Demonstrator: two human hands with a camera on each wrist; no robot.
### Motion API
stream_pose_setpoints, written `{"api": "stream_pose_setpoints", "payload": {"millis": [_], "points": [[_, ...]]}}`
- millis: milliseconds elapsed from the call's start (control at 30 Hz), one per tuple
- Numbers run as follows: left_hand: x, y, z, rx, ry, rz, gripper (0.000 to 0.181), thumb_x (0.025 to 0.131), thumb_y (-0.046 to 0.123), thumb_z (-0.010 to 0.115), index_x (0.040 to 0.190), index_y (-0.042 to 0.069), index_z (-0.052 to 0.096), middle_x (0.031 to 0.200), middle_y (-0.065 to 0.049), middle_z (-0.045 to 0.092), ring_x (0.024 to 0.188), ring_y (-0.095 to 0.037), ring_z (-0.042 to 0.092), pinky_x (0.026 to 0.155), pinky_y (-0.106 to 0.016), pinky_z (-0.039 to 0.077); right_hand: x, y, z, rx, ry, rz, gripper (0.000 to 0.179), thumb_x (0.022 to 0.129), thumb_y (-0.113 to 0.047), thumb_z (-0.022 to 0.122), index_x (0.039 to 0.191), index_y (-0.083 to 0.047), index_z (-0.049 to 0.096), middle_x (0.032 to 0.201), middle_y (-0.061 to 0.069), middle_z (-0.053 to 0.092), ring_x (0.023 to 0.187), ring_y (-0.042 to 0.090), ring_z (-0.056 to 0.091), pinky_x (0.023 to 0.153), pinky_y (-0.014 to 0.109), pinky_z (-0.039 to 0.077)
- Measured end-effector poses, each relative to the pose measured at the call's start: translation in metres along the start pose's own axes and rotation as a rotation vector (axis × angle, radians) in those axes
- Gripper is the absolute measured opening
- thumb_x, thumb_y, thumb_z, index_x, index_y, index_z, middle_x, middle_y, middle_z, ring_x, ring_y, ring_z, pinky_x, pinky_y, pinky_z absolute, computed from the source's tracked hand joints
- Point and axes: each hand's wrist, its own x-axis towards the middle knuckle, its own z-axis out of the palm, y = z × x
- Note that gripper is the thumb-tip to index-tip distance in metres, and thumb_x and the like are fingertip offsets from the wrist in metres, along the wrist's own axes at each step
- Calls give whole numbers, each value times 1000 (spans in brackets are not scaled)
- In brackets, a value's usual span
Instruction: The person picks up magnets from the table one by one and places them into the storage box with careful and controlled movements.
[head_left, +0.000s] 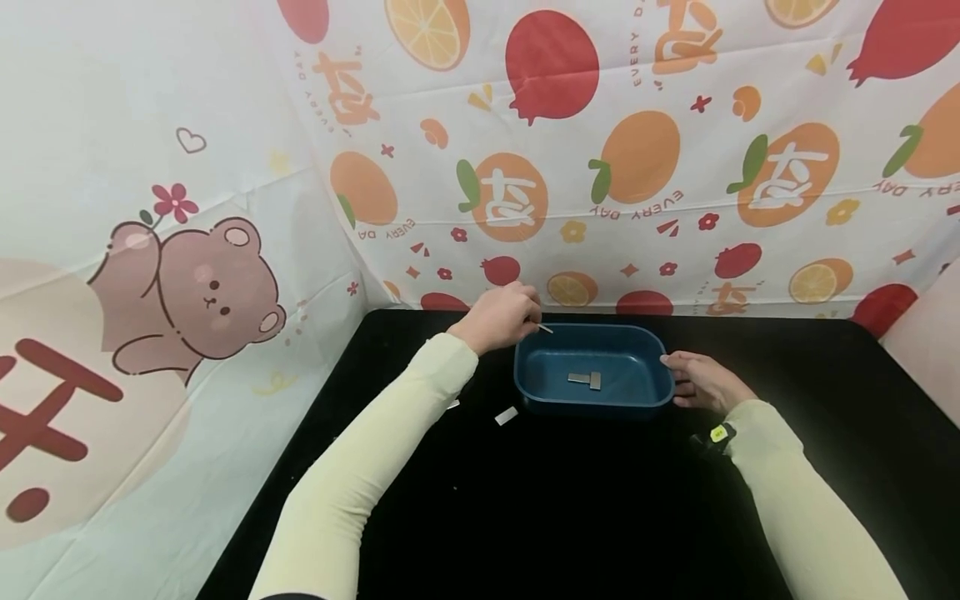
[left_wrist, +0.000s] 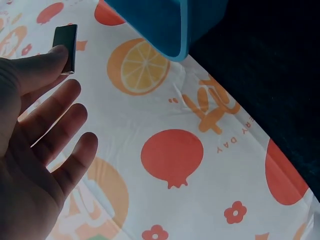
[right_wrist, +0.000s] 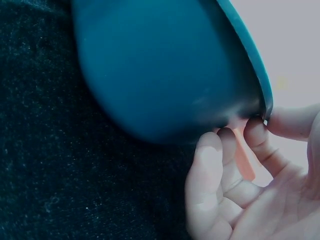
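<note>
My left hand (head_left: 501, 317) is above the left rim of a blue plastic basin (head_left: 592, 407). Its thumb and index finger pinch a small flat rectangular metal piece (left_wrist: 65, 49), dark and shiny on its face; the other fingers are spread apart from it in the left wrist view. Over at the basin's right end, my right hand (head_left: 705, 382) grips the rim, thumb at the top edge and fingers against the outer wall (right_wrist: 165, 75). Inside the basin lie two small silvery metal pieces (head_left: 596, 381), touching or nearly so.
Left of the basin, a small pale rectangular piece (head_left: 506, 416) lies on the black table (head_left: 555, 517). Another pale piece (head_left: 453, 404) shows partly beside my left sleeve. A fruit-printed cloth (head_left: 577, 250) hangs behind the table, and a bear-printed cloth (head_left: 210, 283) at the left.
</note>
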Motion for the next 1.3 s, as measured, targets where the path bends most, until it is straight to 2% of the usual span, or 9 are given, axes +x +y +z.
{"api": "stream_pose_setpoints", "payload": {"millis": [300,600,933,1100,1300], "points": [[3,3,11,-10,-42,-9,14,94,24,68,100,16,79,115,0,67,104,-18,58,85,-34,56,0,2,0,19,5,8,23,103,-42,48,102,-20,56,87,-5,61,78,13,63,73,28,57],[12,9,15,19,-45,44,14,94,21,68,100,15,79,108,-1,68,100,-20,58,84,-34,55,-1,0,0,10,5,7,24,103,-41,48,103,-19,56,87,-5,62,77,13,64,74,29,57],[24,17,15,49,-66,76,14,93,21,69,101,14,79,111,-3,69,101,-20,60,86,-34,56,0,-1,0,17,3,14,23,104,-40,48,100,-20,57,85,-5,62,76,12,64,72,28,57],[28,19,19,70,-97,83,15,94,23,68,103,17,79,114,-1,70,102,-19,60,84,-33,56,1,-1,-1,16,-2,10,22,103,-41,49,100,-20,57,87,-5,63,77,13,65,73,28,57],[33,19,25,54,-109,79,16,94,22,68,104,16,79,110,-1,70,100,-19,60,84,-33,56,2,1,-1,10,-3,8,22,103,-41,49,103,-20,57,89,-4,64,80,15,64,75,29,57]]}}
